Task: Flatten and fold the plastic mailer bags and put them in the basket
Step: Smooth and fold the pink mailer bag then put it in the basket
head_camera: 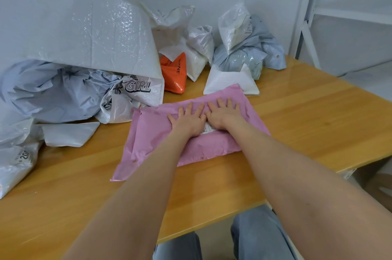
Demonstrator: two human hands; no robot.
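A person's left hand (pixel 188 118) and right hand (pixel 223 114) lie side by side, palms down, fingers spread, gripping nothing, pressing a pink mailer bag (pixel 169 138) flat mid-table (pixel 297 115). Crumpled bags (pixel 84 64) wait far left. No basket is visible.

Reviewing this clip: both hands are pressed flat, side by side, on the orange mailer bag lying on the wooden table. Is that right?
Not quite. The head view shows the left hand and right hand pressed flat, side by side, on the pink mailer bag on the wooden table. The orange mailer bag sits untouched farther back, among the other bags.
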